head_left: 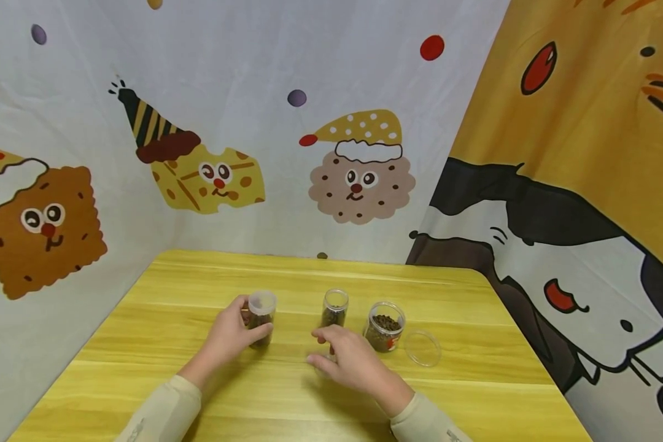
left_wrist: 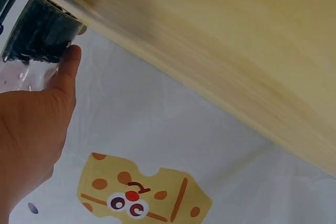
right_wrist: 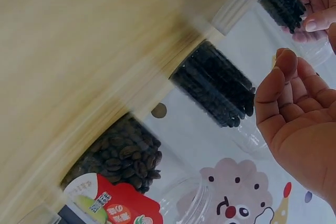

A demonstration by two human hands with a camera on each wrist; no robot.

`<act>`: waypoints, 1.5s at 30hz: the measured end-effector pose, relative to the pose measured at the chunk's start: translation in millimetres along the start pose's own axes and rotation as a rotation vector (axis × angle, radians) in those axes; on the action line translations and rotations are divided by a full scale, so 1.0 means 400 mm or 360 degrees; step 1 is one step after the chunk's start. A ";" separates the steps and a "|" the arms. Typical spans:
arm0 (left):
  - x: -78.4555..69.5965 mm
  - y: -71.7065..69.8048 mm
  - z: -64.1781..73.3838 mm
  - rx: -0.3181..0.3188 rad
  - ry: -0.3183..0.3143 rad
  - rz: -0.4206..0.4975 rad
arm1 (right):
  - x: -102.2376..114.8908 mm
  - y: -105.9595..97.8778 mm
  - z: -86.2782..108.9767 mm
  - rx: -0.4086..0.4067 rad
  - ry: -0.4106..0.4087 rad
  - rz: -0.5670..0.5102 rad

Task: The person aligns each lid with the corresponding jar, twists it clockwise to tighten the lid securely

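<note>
My left hand [head_left: 226, 334] holds a clear jar [head_left: 262, 319] of dark contents, thumb in front and fingers behind. This jar has a frosted-looking top and stands at the left. My right hand [head_left: 350, 359] is in front of the middle jar, its fingers loosely bent with nothing between them. That slim clear jar [head_left: 334, 307] has no lid on and holds small dark pieces. In the right wrist view, a clear round lid [right_wrist: 244, 3] lies on the table between the two slim jars, partly blurred.
A wider open jar [head_left: 384, 328] of dark seeds, with a red label, stands right of the middle jar. Beside it a clear ring-shaped lid [head_left: 422, 348] lies flat. All stand on a wooden table [head_left: 199, 282], with a printed cloth [head_left: 226, 73] hanging behind.
</note>
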State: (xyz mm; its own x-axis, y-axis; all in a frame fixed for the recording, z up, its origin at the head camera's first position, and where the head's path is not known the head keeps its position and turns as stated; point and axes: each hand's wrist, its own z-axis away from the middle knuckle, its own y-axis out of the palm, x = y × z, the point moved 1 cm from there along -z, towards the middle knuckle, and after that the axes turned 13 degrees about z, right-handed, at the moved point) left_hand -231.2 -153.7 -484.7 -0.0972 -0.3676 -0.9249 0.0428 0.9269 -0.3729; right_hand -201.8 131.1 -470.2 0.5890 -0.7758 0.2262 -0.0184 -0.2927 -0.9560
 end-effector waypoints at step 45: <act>-0.148 0.065 0.075 -0.0302 0.0672 -0.0361 | -0.041 -0.003 0.052 0.0019 0.0017 0.0132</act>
State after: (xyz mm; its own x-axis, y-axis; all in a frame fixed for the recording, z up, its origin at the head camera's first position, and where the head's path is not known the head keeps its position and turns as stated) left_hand -194.7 -110.2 -441.8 -0.4777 -0.5345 -0.6972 -0.2032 0.8393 -0.5043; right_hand -194.7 155.9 -476.7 0.5771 -0.8032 0.1479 -0.0574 -0.2206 -0.9737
